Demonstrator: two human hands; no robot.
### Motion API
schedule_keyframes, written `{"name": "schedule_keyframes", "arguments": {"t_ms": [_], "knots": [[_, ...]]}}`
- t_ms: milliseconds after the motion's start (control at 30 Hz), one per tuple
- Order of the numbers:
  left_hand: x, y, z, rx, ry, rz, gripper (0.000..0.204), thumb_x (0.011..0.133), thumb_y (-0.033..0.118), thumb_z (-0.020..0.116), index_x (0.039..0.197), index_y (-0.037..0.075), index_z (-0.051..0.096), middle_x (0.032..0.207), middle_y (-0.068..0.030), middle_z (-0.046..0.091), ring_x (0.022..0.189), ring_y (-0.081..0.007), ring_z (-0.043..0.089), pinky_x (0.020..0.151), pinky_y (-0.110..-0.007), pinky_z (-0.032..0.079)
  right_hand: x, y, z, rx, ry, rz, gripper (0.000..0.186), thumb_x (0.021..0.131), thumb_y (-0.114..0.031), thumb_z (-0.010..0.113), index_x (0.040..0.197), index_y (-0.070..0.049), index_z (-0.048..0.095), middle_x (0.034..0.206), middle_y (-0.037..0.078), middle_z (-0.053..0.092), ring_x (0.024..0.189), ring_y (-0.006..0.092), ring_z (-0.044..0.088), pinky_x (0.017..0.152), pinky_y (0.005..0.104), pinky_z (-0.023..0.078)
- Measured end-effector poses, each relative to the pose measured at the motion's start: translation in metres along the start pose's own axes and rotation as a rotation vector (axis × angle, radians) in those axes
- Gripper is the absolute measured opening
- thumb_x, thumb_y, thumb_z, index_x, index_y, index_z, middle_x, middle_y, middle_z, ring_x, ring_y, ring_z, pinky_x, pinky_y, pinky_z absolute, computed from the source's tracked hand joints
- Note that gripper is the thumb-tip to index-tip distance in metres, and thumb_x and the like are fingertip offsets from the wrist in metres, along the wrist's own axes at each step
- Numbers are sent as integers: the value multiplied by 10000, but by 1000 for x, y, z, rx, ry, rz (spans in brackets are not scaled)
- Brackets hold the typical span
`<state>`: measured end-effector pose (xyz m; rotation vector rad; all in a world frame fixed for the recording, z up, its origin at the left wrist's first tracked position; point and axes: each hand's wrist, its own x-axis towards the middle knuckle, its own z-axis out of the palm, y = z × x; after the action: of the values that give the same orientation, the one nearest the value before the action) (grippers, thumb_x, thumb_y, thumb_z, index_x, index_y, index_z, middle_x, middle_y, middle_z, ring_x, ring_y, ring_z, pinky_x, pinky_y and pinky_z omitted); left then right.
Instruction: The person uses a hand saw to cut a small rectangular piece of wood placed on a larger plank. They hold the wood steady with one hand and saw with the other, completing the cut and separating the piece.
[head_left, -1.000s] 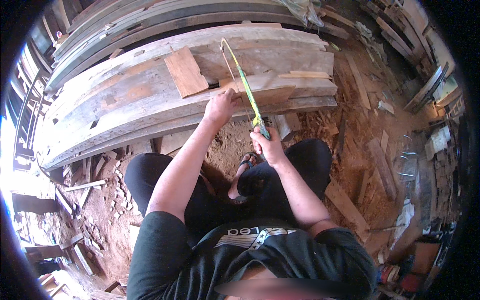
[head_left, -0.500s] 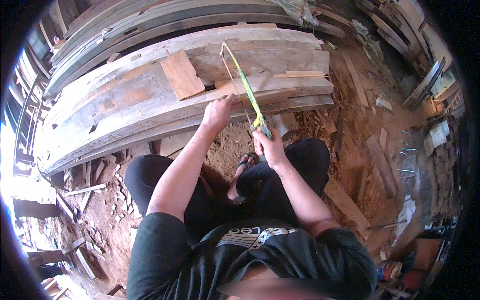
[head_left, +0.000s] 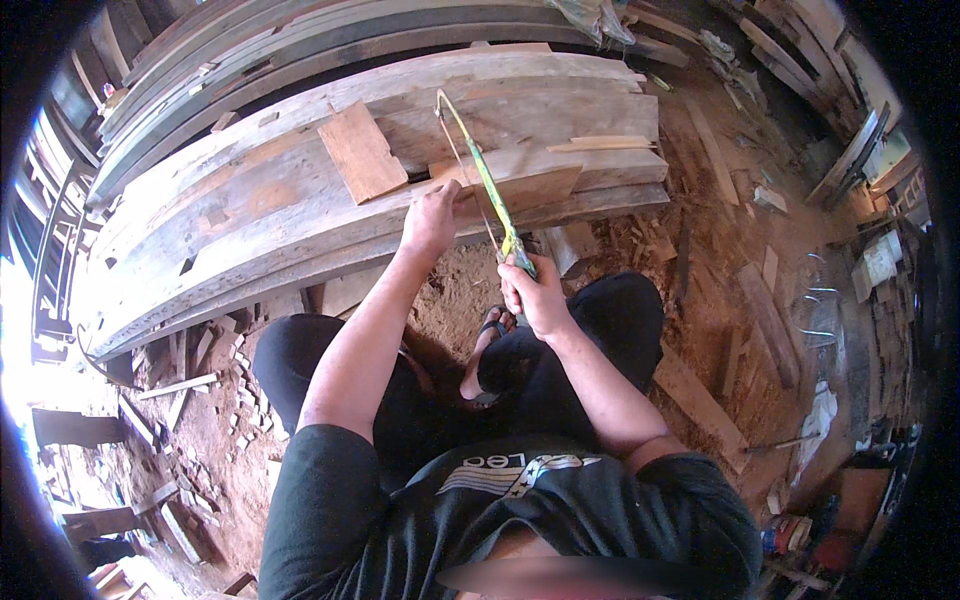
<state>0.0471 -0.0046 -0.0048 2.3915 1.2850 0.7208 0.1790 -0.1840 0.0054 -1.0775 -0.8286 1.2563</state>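
Note:
My right hand (head_left: 535, 294) is closed round the handle of a hacksaw (head_left: 489, 182) with a yellow-green frame. The saw points away from me over the bench of stacked planks (head_left: 290, 215), its thin blade on the left side of the frame. Beneath the blade lies a narrow strip of wood (head_left: 545, 188) along the bench's near edge. My left hand (head_left: 430, 217) grips the strip's left end, just left of the blade. How deep the blade sits in the wood cannot be made out.
A flat rectangular board (head_left: 362, 152) lies on the bench beyond my left hand. Thin slats (head_left: 602, 145) rest at its right end. Small wood offcuts (head_left: 245, 400) litter the dusty floor at left; longer boards (head_left: 700, 402) lie at right. More beams (head_left: 360, 40) are stacked behind.
The saw and my right hand have shifted slightly left, with the frame still above the strip. My left hand keeps its hold with little movement.

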Motion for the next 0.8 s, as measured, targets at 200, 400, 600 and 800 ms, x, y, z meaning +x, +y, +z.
{"name": "schedule_keyframes", "arguments": {"t_ms": [200,400,600,800], "knots": [[6,-9,-1,-50,68,-44,128,896,51,567,1022,69,559,961,-237,696,936,-448,667,791,-527,520,-54,4,-16,-198,-90,-55,147,991,-116,596,862,-88,532,583,-23,485,476,66,450,457,242,362],[-4,-1,2,-36,-62,58,284,888,11,527,1163,66,574,988,-287,680,972,-481,652,806,-563,512,-31,3,-22,-108,-27,-50,163,1000,-125,589,854,-78,535,581,-9,502,468,79,465,452,253,369],[4,-11,-4,-54,79,-39,165,905,76,606,1064,77,560,969,-235,704,936,-443,674,780,-531,533,-26,4,0,-75,-59,-14,226,972,-177,651,784,-114,543,584,-57,500,478,54,432,455,264,341],[0,-9,10,-10,17,55,165,918,131,630,1060,81,564,944,-236,699,934,-445,671,773,-539,528,-37,6,-17,-70,-22,-23,120,989,-112,597,887,-83,540,598,-21,503,472,65,457,446,237,364]]}}
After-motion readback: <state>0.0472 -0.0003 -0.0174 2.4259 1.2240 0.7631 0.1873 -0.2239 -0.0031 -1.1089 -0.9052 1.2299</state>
